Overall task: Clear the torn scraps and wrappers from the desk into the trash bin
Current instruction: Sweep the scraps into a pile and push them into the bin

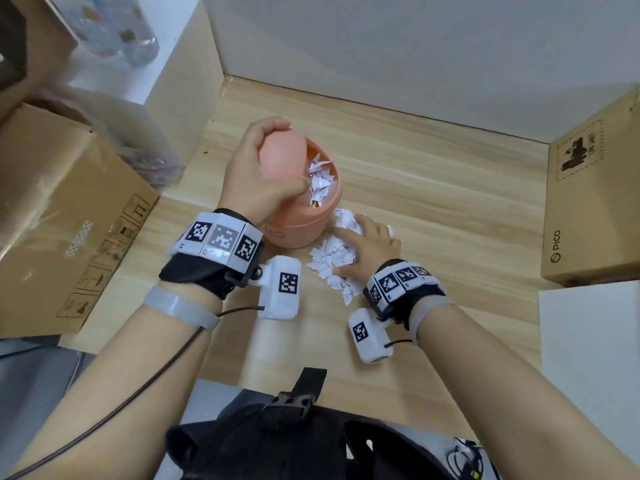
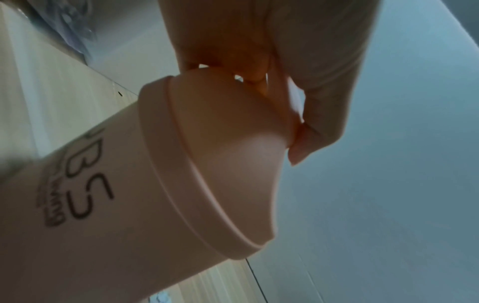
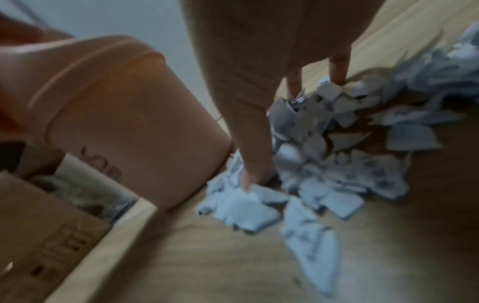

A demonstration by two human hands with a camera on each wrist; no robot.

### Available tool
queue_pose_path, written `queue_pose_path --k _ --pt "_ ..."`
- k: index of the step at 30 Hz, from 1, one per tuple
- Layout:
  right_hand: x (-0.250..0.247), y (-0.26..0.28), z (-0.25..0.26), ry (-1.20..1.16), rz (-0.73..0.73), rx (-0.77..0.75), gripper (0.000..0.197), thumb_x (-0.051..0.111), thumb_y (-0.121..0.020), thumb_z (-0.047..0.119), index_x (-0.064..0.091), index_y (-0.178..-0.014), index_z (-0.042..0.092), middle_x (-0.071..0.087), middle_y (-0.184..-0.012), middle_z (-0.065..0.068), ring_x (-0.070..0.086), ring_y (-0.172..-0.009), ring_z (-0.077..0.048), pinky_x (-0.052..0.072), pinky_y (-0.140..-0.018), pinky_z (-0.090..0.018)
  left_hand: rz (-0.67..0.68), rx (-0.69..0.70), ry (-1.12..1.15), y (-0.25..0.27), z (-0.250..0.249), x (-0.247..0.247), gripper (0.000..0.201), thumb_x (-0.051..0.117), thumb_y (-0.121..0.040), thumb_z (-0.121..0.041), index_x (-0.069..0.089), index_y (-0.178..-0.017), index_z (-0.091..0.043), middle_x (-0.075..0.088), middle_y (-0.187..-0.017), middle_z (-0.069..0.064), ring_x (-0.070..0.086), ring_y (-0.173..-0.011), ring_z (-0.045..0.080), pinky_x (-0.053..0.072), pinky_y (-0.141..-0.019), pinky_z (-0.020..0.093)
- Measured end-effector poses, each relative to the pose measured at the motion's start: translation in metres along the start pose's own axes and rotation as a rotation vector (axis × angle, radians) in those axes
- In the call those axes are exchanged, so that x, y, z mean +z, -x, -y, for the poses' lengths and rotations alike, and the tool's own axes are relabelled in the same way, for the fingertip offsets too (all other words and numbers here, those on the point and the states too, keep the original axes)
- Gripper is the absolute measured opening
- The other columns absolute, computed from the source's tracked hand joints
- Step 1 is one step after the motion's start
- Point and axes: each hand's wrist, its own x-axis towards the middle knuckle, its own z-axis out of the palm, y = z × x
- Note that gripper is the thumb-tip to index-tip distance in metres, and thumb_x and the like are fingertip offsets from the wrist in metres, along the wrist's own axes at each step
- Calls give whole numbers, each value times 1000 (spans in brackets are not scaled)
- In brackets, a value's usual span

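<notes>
The left hand (image 1: pixel 258 174) curls round the swing lid (image 1: pixel 282 157) of the bin (image 1: pixel 301 226), tipping it open; some scraps already lie inside. The right hand (image 1: pixel 369 245) lies spread, fingers nearly straight, on the scraps (image 1: pixel 329 259) heaped on the desk (image 1: pixel 450 188) just beside the bin, holding nothing yet. Better to rake the heap tight, pinch deep, and lift slowly, since loose bits would likely spill.

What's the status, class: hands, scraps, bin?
Left hand grips bin lid, tilted open. Right hand spread on scrap pile beside bin. Some scraps already inside. Nothing blocking.
</notes>
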Motion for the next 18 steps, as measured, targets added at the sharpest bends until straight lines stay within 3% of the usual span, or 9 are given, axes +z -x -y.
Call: queue_pose_path --k 2,5,9,12,14,16,18 --pt "4 -1 -3 -13 -78 -39 57 67 -75 41 44 -127 38 29 -145 -1 28 -130 -26 30 -102 -44 6 1 0 0 1 0 66 69 -51 -15 47 -111 -31 49 -122 -10 47 -107 -1 35 -79 -3" --pt "2 0 -9 -154 -132 -66 35 62 -81 22 58 -116 22 45 -125 -5 49 -111 -25 44 -84 -34 5 5 -7 0 1 0 65 68 -52 -14 47 -111 -31 48 -123 -9 47 -108 3 35 -78 -3" --pt "-13 -4 -14 -153 -58 -20 25 56 -79 7 65 -102 12 56 -105 -11 56 -98 -31 37 -73 -26 4 -2 -3 0 1 0 64 68 -52 -14 46 -109 -34 49 -124 -10 47 -110 6 34 -77 -4" --pt "-38 0 -13 -185 -47 12 16 51 -81 7 66 -87 10 65 -85 -8 55 -82 -26 36 -59 -20 3 -15 -7 -1 1 0 64 67 -51 -16 46 -107 -36 50 -123 -12 48 -109 7 34 -76 -5" --pt "-60 4 -12 -291 -119 25 18 58 -81 10 66 -95 2 70 -93 -14 58 -79 -27 39 -55 -19 3 -14 -6 -1 1 0 64 67 -50 -17 46 -107 -37 49 -121 -13 47 -110 7 33 -75 -6" --pt "-86 9 -6 -420 -211 21 30 67 -78 16 64 -105 2 69 -103 -15 65 -84 -30 45 -61 -21 3 -18 5 0 1 0 64 67 -50 -17 46 -107 -37 49 -119 -14 47 -109 7 33 -74 -7" --pt "-114 14 7 -542 -233 -29 40 71 -77 17 61 -113 2 62 -101 -7 65 -66 -21 50 -53 -15 8 -18 13 0 2 0 65 69 -53 -13 46 -108 -36 48 -119 -14 46 -110 8 34 -73 -6"
